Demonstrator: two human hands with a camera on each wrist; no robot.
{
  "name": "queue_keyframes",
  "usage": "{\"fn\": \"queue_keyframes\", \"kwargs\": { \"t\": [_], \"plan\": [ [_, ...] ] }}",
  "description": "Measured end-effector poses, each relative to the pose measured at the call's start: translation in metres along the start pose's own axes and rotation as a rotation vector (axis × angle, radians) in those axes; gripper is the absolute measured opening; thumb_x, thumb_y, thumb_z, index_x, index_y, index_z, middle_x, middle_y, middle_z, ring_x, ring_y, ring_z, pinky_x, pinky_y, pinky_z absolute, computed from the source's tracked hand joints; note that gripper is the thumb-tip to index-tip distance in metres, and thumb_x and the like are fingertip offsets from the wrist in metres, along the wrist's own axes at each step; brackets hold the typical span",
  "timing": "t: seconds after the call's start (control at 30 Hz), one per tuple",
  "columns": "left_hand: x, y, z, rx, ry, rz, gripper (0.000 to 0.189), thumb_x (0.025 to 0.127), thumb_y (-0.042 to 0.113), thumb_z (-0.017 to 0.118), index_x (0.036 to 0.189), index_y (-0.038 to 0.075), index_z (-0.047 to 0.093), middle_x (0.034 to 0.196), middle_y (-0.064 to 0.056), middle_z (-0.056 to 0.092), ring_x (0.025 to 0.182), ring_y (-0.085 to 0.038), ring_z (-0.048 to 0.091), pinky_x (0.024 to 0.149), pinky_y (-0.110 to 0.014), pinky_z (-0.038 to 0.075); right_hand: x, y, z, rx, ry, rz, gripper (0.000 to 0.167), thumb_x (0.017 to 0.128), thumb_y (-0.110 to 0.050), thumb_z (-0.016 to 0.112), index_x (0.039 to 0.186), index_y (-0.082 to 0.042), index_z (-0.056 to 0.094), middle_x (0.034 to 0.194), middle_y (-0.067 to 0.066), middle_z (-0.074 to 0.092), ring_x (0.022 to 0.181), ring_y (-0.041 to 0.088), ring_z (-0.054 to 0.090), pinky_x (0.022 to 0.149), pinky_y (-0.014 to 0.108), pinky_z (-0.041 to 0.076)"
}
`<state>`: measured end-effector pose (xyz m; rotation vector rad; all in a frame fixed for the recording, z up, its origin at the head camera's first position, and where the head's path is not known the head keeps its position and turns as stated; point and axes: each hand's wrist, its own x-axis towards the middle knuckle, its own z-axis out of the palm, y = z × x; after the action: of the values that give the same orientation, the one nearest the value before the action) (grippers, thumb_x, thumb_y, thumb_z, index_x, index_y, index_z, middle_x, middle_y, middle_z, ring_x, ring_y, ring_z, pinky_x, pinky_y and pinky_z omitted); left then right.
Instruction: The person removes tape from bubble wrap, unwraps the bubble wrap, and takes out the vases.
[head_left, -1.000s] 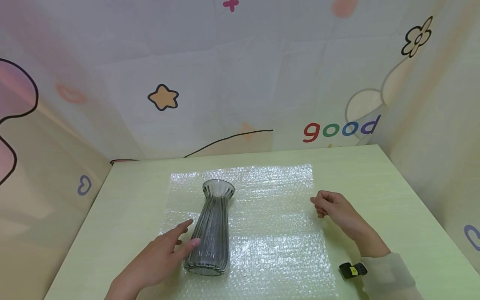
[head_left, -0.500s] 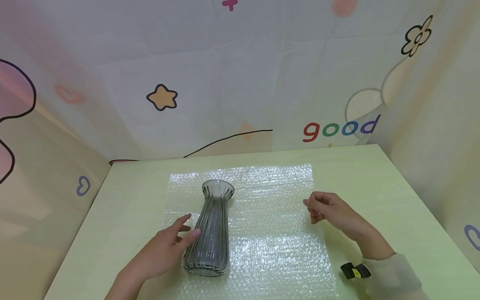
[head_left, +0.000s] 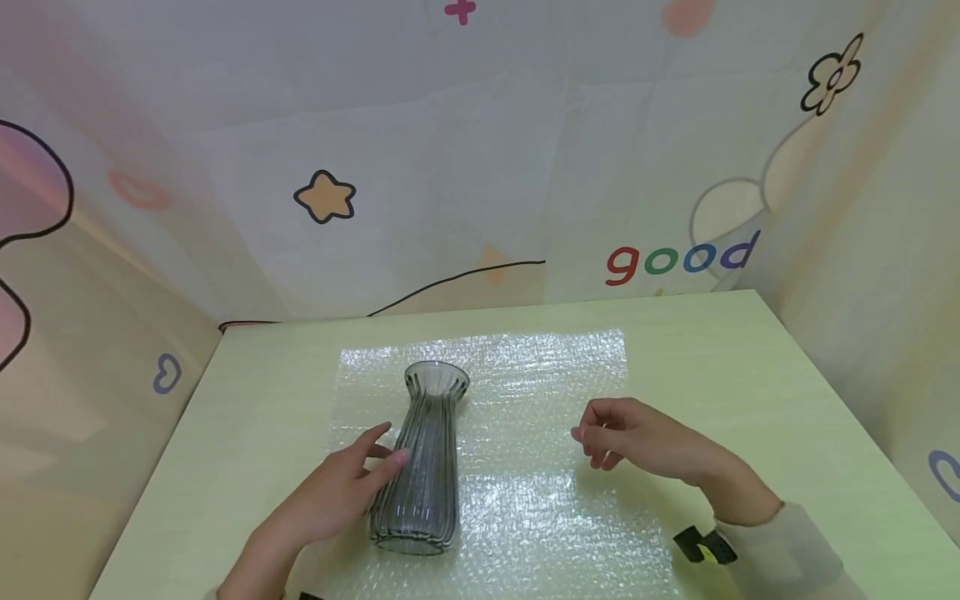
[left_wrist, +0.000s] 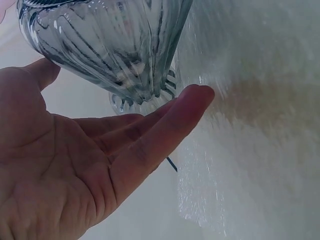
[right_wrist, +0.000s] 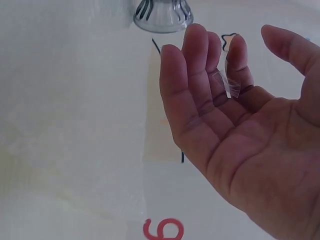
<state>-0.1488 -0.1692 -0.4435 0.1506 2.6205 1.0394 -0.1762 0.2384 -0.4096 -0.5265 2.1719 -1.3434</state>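
Note:
A grey ribbed glass vase (head_left: 423, 475) lies on its side on a sheet of bubble wrap (head_left: 525, 525), base toward me and flared mouth away. My left hand (head_left: 333, 496) rests at the vase's left side, thumb on the glass and fingers extended along it; the left wrist view shows the open palm beside the vase (left_wrist: 115, 45). My right hand (head_left: 637, 437) hovers over the right part of the wrap, fingers loosely bent. In the right wrist view a small clear strip, like tape (right_wrist: 228, 85), sits between its index and middle fingers, the thumb apart.
The pale green table (head_left: 255, 400) shows around the wrap. A printed curtain (head_left: 480, 167) stands behind it and along both sides. A black strap with a yellow patch (head_left: 705, 546) is at my right wrist.
My right hand has moved left and nearer to me, from the wrap's right edge to above it. My left hand has shifted slightly right along the vase, which stays in place.

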Motion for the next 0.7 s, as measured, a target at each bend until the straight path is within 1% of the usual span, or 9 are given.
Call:
{"fn": "queue_keyframes", "kwargs": {
  "t": [0.1,0.23,0.4,0.57,0.7],
  "plan": [
    [0.002,0.002,0.001,-0.017,-0.010,0.001,0.085,0.098,0.071,0.049,0.161,0.016,0.036,0.137,-0.005,0.065,0.110,-0.021,0.070,0.092,-0.047,0.056,0.003,-0.011,0.007,-0.017,-0.033,-0.012,0.026,0.107,-0.025,0.058,0.107,0.000,0.060,0.097,0.018,0.067,0.092,0.035,0.066,0.083,0.035,0.058],
    [0.007,0.002,0.003,-0.034,-0.026,0.004,0.086,0.098,0.072,0.049,0.161,0.015,0.036,0.136,-0.007,0.065,0.112,-0.023,0.069,0.093,-0.049,0.056,0.011,-0.023,0.020,-0.004,-0.072,-0.020,0.022,0.107,-0.023,0.056,0.112,-0.002,0.061,0.105,0.018,0.067,0.095,0.036,0.068,0.083,0.037,0.060],
    [0.011,0.003,0.006,-0.043,-0.033,0.005,0.083,0.099,0.069,0.051,0.159,0.015,0.039,0.135,-0.008,0.066,0.114,-0.025,0.069,0.094,-0.050,0.056,0.023,-0.029,0.038,0.027,-0.096,0.001,0.020,0.106,-0.024,0.058,0.114,-0.006,0.061,0.109,0.017,0.065,0.097,0.035,0.070,0.081,0.040,0.060],
    [0.015,0.005,0.008,-0.052,-0.038,0.026,0.077,0.100,0.067,0.051,0.157,0.016,0.043,0.131,-0.007,0.067,0.108,-0.021,0.070,0.088,-0.045,0.058,0.035,-0.032,0.053,0.063,-0.096,0.043,0.024,0.104,-0.031,0.062,0.114,-0.009,0.061,0.110,0.016,0.065,0.097,0.033,0.072,0.080,0.040,0.060],
    [0.018,0.006,0.010,-0.083,-0.043,0.023,0.078,0.100,0.068,0.051,0.157,0.015,0.043,0.130,-0.009,0.067,0.106,-0.021,0.070,0.086,-0.044,0.060,0.043,-0.035,0.066,0.076,-0.084,0.070,0.031,0.102,-0.035,0.066,0.119,-0.010,0.060,0.110,0.014,0.068,0.095,0.030,0.073,0.078,0.041,0.061]
  ]
}}
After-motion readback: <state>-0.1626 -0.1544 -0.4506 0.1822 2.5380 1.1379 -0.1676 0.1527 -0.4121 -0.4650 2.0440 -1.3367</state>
